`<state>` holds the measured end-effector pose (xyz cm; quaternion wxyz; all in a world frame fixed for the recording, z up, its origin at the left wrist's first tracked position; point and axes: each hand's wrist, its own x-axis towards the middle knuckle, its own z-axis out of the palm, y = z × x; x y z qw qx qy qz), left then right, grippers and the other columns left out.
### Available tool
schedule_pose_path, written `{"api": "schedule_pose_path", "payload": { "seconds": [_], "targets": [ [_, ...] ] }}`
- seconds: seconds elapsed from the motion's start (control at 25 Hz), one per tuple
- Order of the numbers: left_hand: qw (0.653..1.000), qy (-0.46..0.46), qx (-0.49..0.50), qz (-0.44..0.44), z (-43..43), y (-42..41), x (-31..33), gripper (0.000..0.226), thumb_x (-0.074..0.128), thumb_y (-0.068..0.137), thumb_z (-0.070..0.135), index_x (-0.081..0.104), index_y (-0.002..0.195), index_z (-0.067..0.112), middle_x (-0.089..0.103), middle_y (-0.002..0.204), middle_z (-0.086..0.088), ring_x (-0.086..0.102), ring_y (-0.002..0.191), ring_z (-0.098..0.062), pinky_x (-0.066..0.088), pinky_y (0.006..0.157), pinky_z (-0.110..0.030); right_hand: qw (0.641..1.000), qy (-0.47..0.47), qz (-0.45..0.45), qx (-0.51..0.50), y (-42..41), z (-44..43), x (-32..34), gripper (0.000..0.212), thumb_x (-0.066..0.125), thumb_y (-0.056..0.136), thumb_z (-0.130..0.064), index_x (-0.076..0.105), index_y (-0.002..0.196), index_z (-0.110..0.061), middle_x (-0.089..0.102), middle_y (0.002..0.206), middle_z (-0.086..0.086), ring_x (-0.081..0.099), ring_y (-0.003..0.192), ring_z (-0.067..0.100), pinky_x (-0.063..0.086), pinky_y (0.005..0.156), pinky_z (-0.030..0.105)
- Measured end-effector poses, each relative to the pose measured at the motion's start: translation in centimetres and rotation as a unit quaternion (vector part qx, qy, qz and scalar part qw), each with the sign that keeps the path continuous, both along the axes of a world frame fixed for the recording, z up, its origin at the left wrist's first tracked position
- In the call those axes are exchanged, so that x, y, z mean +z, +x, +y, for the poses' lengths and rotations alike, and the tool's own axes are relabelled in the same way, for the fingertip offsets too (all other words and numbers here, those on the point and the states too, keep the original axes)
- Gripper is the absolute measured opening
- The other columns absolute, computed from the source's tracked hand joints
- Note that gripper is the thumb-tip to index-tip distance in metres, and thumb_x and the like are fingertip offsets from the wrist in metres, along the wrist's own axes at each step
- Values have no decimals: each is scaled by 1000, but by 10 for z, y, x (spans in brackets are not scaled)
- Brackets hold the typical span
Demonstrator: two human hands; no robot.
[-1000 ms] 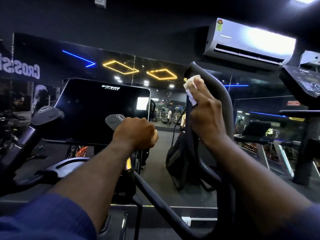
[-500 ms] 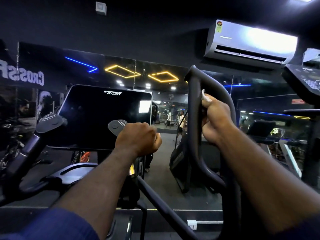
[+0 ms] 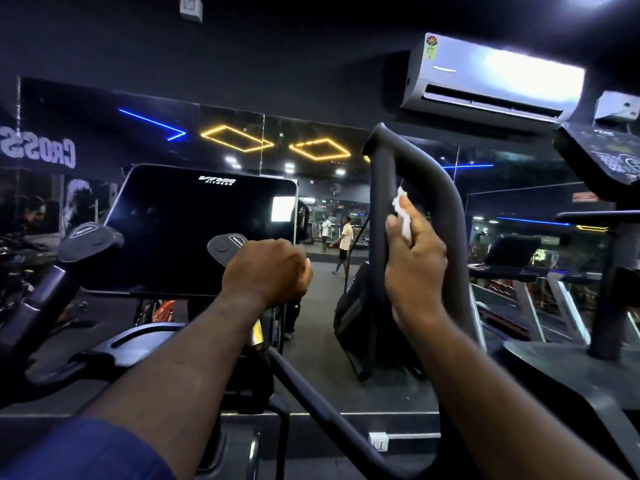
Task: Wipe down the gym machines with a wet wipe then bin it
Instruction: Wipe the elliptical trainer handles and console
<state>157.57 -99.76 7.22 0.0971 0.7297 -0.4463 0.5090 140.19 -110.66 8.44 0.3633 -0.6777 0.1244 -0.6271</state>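
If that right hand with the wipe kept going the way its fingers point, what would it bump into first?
Probably the looped black handle: the right hand presses the wipe against it, fingers aimed up toward its curved top.

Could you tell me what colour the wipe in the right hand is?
White wipe, clearest in the head view.

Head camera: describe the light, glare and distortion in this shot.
In the head view the room is dim; glare blows out the air conditioner top right; the black screen carries a bright reflection; wide-angle bending curves the edges; the right hand, wipe and handle are sharp enough, the figures in the mirror soft.
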Motion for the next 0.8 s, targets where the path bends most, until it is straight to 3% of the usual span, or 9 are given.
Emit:
{"api": "schedule_pose_path", "payload": {
  "seconds": [0.08,0.16,0.2,0.28,0.36,0.48,0.56,0.64,0.8],
  "targets": [
    [1000,3,-3,-6,-2,2,-2,33,49,96,41,61,73,21,62,67,1,60,53,-25,32,49,-28,992,-91,40,-73,-9,2,-17,55,52,108,-19,39,159,-36,59,147,-6,61,122,8,48,107,24],
    [1000,11,0,-9,-1,4,-2,34,49,96,42,61,72,21,61,65,2,58,49,-24,31,48,-27,970,-196,117,-83,-10,-5,-6,67,45,107,-6,23,165,-34,39,162,-7,45,140,7,34,118,18],
    [1000,18,2,-12,-1,5,-2,35,49,96,42,61,71,21,60,63,3,57,47,-22,31,47,-26,946,-259,166,-106,-9,-9,5,70,44,106,-4,19,166,-31,26,169,-7,27,153,6,21,126,21],
    [999,30,5,-17,-2,8,-2,35,49,95,42,60,69,22,58,60,5,54,43,-19,32,45,-25,893,-357,221,-164,-5,-19,32,66,45,107,-12,20,166,-26,11,174,-6,0,160,7,2,130,31],
    [999,38,10,-14,-3,8,-2,35,47,94,43,60,69,21,58,60,5,53,43,-20,34,46,-25,877,-376,236,-185,-6,-22,40,62,47,108,-24,23,165,-25,9,174,-7,-5,160,8,3,132,40],
    [999,49,16,1,-3,8,-1,38,45,92,45,63,71,20,62,64,2,58,50,-23,37,50,-28,875,-350,289,-171,-21,0,1,71,47,108,-35,8,167,-27,-12,174,-11,-18,158,9,5,129,42],
    [999,48,22,1,-4,7,-1,39,44,91,47,65,73,20,63,66,1,61,54,-25,35,51,-29,826,-384,332,-243,-32,7,-30,77,45,108,-43,-1,167,-23,-20,173,-8,-23,157,12,1,129,40],
    [998,61,33,-4,-4,6,1,41,44,91,49,64,72,19,60,65,2,58,55,-24,32,51,-29,782,-418,339,-314,-25,-3,-12,80,41,107,-50,-2,167,-20,-19,173,-3,-23,157,14,-1,131,41],
    [995,86,41,-4,0,5,1,44,44,93,49,62,69,17,56,66,1,55,57,-24,32,53,-30,759,-404,377,-343,7,-8,62,83,44,105,-50,5,166,-10,-11,174,5,-19,159,20,-1,131,45]
  ]
}}
